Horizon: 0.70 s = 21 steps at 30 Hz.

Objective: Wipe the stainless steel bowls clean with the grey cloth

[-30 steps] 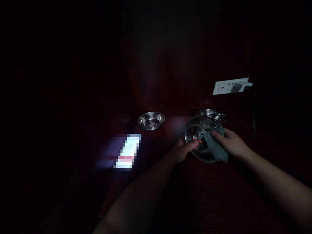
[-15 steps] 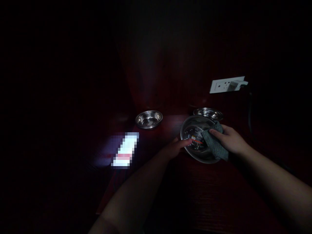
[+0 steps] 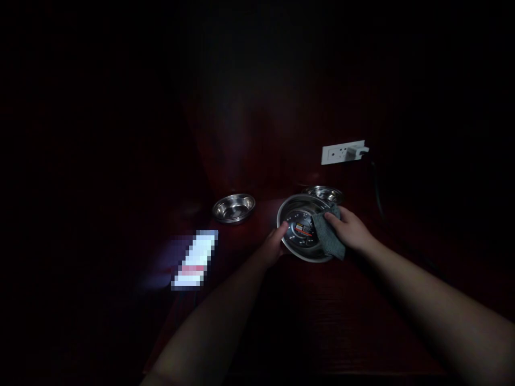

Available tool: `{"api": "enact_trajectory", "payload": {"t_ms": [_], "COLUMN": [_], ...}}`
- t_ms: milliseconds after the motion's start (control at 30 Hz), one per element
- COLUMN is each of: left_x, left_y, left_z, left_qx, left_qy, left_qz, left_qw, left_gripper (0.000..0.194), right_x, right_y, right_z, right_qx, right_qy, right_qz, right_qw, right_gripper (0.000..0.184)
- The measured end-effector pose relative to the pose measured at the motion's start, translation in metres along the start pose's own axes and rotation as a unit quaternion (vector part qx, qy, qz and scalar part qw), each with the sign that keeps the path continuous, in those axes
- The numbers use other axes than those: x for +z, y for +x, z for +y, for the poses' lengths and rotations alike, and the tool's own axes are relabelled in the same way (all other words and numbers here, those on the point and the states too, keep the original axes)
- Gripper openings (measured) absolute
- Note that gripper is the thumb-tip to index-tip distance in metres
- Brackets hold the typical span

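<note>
A shiny metal bowl [image 3: 301, 249] is held up over the dark red table, tilted so its inside faces me. On its bottom shows a small label with an orange stripe. My left hand [image 3: 274, 246] grips the bowl's left rim, thumb inside and the other fingers hidden behind. Over the right rim lies a grey-green cloth [image 3: 330, 236], which my right hand [image 3: 352, 228] pinches against the bowl with the thumb on top. Its other fingers are mostly out of sight.
One metal bowl [image 3: 234, 208] sits at the back left, another metal bowl [image 3: 324, 192] behind the held one. A bright pixelated screen [image 3: 195, 260] lies at the left. On the wall is a white socket [image 3: 338, 154] with a plug and dark cable [image 3: 377, 187].
The whole view has shifted, so most things appear further left and slightly lower. My left thumb has moved up along the bowl's rim, uncovering more of the label. Both hands keep their hold.
</note>
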<state>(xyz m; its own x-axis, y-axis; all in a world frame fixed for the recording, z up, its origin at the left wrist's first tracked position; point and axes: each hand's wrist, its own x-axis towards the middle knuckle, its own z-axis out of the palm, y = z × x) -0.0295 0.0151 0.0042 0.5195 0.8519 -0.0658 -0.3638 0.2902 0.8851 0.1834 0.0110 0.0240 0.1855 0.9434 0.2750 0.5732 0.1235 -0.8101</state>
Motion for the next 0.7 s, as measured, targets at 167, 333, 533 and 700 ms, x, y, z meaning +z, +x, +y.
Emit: {"api": "enact_trajectory", "payload": {"t_ms": [167, 333, 533, 700], "left_x": [0.010, 0.011, 0.009, 0.009], "left_y": [-0.006, -0.007, -0.005, 0.000], "left_z": [0.000, 0.002, 0.001, 0.002], "left_qx": [0.062, 0.043, 0.039, 0.044], "left_qy": [0.021, 0.013, 0.009, 0.007], "left_qz": [0.030, 0.044, 0.056, 0.063], "left_qw": [0.997, 0.998, 0.998, 0.997], "left_gripper": [0.068, 0.070, 0.048, 0.057], "right_x": [0.005, 0.005, 0.001, -0.007], "right_y": [0.003, 0.002, 0.000, -0.001], "right_z": [0.005, 0.005, -0.004, -0.010], "right_qx": [0.000, -0.009, 0.008, 0.033], "right_qy": [0.008, -0.020, -0.060, -0.126], "right_qz": [-0.013, -0.026, -0.014, 0.041], "right_qw": [1.000, 0.999, 0.998, 0.991], "right_gripper": [0.032, 0.034, 0.034, 0.035]}}
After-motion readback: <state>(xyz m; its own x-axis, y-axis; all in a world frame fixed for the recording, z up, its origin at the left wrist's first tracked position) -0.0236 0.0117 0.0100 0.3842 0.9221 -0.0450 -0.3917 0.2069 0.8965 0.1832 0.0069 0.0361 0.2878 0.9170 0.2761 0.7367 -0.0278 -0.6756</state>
